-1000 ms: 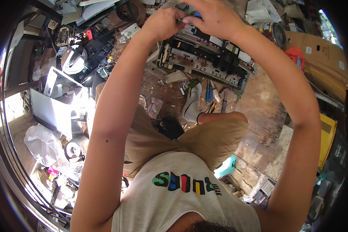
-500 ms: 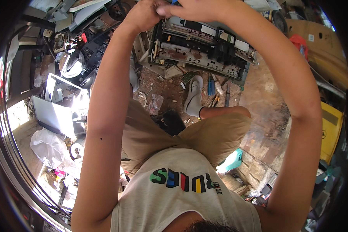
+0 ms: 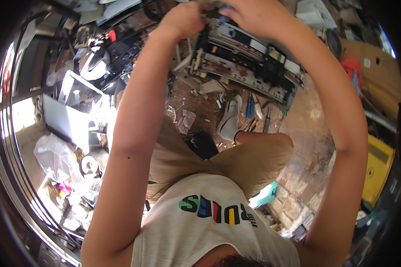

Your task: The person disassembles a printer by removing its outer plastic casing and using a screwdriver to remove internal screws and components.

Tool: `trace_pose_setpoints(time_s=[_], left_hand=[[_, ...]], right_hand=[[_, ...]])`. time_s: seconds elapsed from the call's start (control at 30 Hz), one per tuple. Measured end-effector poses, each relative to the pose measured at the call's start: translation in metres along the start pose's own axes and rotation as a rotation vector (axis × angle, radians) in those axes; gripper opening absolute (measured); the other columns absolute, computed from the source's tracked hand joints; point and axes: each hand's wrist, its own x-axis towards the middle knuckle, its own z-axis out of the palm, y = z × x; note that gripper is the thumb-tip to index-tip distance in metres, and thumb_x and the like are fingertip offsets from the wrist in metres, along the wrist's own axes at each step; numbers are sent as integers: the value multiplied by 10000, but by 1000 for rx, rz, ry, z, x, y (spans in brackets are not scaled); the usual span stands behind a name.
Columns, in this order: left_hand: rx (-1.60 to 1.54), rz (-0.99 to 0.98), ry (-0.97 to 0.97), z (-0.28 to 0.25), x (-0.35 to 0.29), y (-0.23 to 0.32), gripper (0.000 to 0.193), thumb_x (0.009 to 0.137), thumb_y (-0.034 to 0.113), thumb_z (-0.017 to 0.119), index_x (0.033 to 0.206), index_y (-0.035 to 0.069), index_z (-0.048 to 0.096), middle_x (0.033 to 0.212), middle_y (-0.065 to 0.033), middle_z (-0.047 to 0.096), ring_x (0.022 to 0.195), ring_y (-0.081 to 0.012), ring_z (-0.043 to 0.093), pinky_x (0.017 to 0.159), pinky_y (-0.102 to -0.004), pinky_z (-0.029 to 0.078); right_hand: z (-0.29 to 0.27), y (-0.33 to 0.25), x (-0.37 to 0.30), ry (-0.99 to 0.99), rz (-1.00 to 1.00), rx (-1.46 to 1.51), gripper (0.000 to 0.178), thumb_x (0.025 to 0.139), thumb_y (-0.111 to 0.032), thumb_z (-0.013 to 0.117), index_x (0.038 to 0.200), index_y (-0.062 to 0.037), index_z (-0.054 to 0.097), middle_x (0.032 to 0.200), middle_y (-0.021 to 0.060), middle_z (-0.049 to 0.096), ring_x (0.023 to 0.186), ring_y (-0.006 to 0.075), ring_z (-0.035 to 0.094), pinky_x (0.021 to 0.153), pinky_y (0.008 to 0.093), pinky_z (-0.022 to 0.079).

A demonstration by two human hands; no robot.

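A stripped-down printer frame, with dark rails and a rusty metal plate, lies on the ground beyond my feet. My left hand is at its far left corner, fingers curled; what they grip is hidden. Close by on the right, my right hand has its thumb bent in toward the fingers beside a small blue piece, too blurred to name. The top edge of the picture cuts off part of this hand. A narrow gap separates the two hands.
Blue-handled tools and a dark-handled tool lie beside my shoe. Scrap parts and a white frame crowd the left. A yellow case and a cardboard sheet stand at the right.
The whole view has shifted, so the printer frame appears lower and farther right. My hands, touching earlier, are now slightly apart, and the blue piece by my right thumb shows more.
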Motion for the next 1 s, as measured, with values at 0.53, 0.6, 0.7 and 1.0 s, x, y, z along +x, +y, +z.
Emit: trace_pose_setpoints(time_s=[0.53, 0.6, 0.7, 1.0], left_hand=[[11, -75, -8, -9, -9, 3, 273, 814, 149, 615, 1039, 24, 705, 972, -264, 701, 944, -411, 690, 852, -500, 545], [31, -80, -32, -9, -8, 2, 295, 808, 146, 619, 1068, 35, 703, 980, -261, 701, 950, -407, 690, 860, -500, 542], [79, -78, -82, -5, 0, -1, 328, 800, 144, 625, 1104, 48, 699, 999, -258, 701, 963, -406, 687, 871, -499, 539], [8, -39, -14, -6, -5, 6, 342, 800, 150, 629, 1118, 45, 696, 1001, -265, 700, 966, -415, 682, 886, -497, 533]], right_hand=[[-15, -19, 10, -169, 181, -125, 412, 837, -189, 647, 1238, -103, 609, 1149, 234, 651, 1079, 412, 624, 893, 498, 514], [-14, -19, 10, -222, 297, -118, 417, 831, -186, 650, 1238, -104, 611, 1163, 238, 645, 1091, 413, 619, 890, 496, 513], [-1, -4, -4, 29, 103, -47, 411, 851, -223, 654, 1240, -98, 609, 1140, 245, 657, 1061, 414, 634, 861, 501, 521], [11, 9, -6, 109, -5, 36, 387, 823, -156, 686, 1194, -84, 606, 1207, 244, 632, 1120, 411, 602, 926, 488, 497]])
